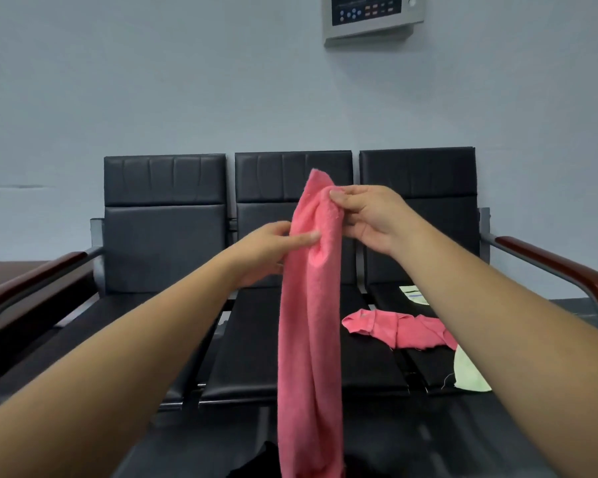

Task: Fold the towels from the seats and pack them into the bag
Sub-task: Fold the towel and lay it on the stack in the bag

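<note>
Left hand point(268, 251) and right hand point(372, 219) pinch a hanging, unfolded pink towel point(311, 322) in their fingers point(306, 237); crumpled towel point(403, 328) and pale cloth point(470, 374) await on the right seat point(425, 369).

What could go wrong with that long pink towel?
The long pink fluffy towel hangs bunched from fingertip pinches of the left hand and right hand, so it might slip or fold crooked. The pale green cloth lies at the front edge of the black padded seat and could slide off.

Pale blue-grey wall point(152, 81); grey control panel point(373, 15) mounted high above the fingers point(349, 198); black padded three-seat bench point(163, 236) behind them, dark wooden armrests point(549, 261) either side.
</note>
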A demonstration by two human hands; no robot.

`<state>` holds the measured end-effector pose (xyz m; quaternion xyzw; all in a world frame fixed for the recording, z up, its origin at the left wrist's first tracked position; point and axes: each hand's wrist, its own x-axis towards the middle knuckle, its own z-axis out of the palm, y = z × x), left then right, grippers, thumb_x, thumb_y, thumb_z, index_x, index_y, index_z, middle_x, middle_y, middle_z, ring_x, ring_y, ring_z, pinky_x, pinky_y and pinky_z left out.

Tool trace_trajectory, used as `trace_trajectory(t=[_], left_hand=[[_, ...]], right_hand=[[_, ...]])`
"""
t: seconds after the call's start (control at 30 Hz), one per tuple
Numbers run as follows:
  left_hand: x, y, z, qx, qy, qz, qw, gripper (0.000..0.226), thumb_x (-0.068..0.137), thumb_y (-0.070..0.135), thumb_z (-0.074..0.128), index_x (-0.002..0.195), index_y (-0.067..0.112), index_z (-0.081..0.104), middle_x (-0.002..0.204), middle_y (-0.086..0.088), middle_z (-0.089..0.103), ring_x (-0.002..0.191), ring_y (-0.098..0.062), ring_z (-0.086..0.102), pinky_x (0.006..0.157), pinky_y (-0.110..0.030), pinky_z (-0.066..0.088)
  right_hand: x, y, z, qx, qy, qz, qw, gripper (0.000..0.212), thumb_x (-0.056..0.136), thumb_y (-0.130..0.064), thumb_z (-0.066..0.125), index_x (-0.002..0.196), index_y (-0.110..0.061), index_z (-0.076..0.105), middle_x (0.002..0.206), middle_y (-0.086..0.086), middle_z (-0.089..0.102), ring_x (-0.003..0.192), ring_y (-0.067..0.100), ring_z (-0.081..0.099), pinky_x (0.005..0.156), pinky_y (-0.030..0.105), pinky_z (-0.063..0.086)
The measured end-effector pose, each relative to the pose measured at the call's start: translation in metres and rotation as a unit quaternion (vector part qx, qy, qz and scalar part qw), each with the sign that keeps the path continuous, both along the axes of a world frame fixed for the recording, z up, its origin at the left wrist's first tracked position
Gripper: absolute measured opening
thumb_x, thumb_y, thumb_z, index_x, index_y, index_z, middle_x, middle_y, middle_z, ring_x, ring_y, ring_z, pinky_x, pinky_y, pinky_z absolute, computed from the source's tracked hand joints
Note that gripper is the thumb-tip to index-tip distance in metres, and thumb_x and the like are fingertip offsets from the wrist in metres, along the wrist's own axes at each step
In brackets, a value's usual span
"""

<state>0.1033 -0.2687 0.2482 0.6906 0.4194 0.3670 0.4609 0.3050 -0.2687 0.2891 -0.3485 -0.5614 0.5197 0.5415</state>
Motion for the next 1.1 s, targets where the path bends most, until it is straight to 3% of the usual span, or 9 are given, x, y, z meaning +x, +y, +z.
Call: trace_trajectory(t=[0.23,0.4,0.5,0.63,0.73,0.83,0.9,1.0,1.1], left_hand=[[-0.005,0.010,-0.098,-0.101,0.010,-0.034,0.994,0.026,0.092,0.018,0.071,0.112,0.001,0.072,0.111,-0.010,0.075,0.104,-0.024,0.070,0.100,-0.038,0.054],[0.005,0.013,-0.106,-0.178,-0.180,-0.096,0.963,0.040,0.097,0.016,0.063,0.133,-0.003,0.058,0.126,-0.021,0.064,0.112,-0.033,0.063,0.104,-0.048,0.049],[0.019,0.019,-0.095,-0.198,-0.283,-0.066,0.936,0.039,0.094,0.021,0.063,0.128,0.003,0.061,0.118,-0.017,0.068,0.100,-0.027,0.070,0.093,-0.042,0.058],[0.028,0.026,-0.089,-0.235,-0.375,-0.043,0.896,0.056,0.092,0.025,0.063,0.141,0.001,0.050,0.118,-0.019,0.066,0.106,-0.029,0.068,0.090,-0.043,0.059],[0.029,0.032,-0.089,-0.246,-0.398,-0.026,0.884,0.052,0.091,0.026,0.066,0.135,-0.002,0.055,0.113,-0.019,0.065,0.104,-0.030,0.067,0.090,-0.046,0.059],[0.026,0.044,-0.093,-0.259,-0.433,0.013,0.864,0.057,0.090,0.023,0.071,0.138,-0.004,0.055,0.108,-0.017,0.068,0.103,-0.029,0.068,0.096,-0.047,0.056],[0.023,0.049,-0.096,-0.258,-0.433,0.034,0.863,0.060,0.089,0.023,0.073,0.139,-0.003,0.054,0.110,-0.016,0.067,0.105,-0.028,0.067,0.100,-0.046,0.054],[0.022,0.050,-0.096,-0.257,-0.395,0.058,0.880,0.051,0.092,0.024,0.069,0.134,-0.004,0.058,0.119,-0.018,0.068,0.106,-0.028,0.069,0.093,-0.045,0.058],[0.021,0.051,-0.095,-0.190,-0.352,0.135,0.906,0.032,0.099,0.014,0.061,0.129,0.003,0.063,0.125,-0.017,0.069,0.103,-0.026,0.071,0.085,-0.042,0.061]], right_hand=[[0.023,0.034,-0.020,-0.091,0.093,-0.077,0.988,0.018,0.094,-0.004,0.066,0.111,-0.002,0.069,0.096,0.011,0.076,0.083,0.021,0.076,0.065,0.036,0.061],[0.038,0.059,-0.060,-0.189,-0.014,-0.140,0.972,0.005,0.097,-0.005,0.062,0.100,-0.006,0.065,0.091,0.010,0.069,0.079,0.020,0.067,0.066,0.037,0.056],[0.045,0.064,-0.093,-0.272,-0.048,-0.145,0.950,0.008,0.098,-0.006,0.061,0.091,-0.005,0.063,0.083,0.009,0.062,0.073,0.021,0.062,0.064,0.037,0.054],[0.050,0.064,-0.141,-0.365,0.103,-0.105,0.920,0.028,0.099,-0.011,0.061,0.123,0.004,0.058,0.100,0.020,0.066,0.089,0.032,0.068,0.080,0.047,0.058],[0.047,0.056,-0.167,-0.395,0.200,-0.016,0.897,0.051,0.098,-0.029,0.063,0.125,0.012,0.050,0.106,0.031,0.069,0.091,0.041,0.073,0.074,0.053,0.062],[0.041,0.049,-0.182,-0.377,0.126,0.069,0.915,0.075,0.092,-0.059,0.060,0.122,0.009,0.056,0.117,0.024,0.071,0.107,0.036,0.071,0.091,0.052,0.056],[0.034,0.044,-0.185,-0.334,0.034,0.105,0.936,0.076,0.088,-0.064,0.060,0.123,0.003,0.061,0.115,0.016,0.073,0.110,0.030,0.069,0.100,0.049,0.052],[0.028,0.042,-0.186,-0.300,-0.015,0.125,0.945,0.052,0.081,-0.036,0.077,0.121,-0.004,0.068,0.115,0.011,0.072,0.107,0.024,0.069,0.098,0.043,0.054],[0.028,0.042,-0.182,-0.333,-0.039,0.127,0.934,0.061,0.074,-0.020,0.083,0.129,-0.004,0.064,0.123,0.012,0.068,0.111,0.026,0.066,0.098,0.043,0.054]])
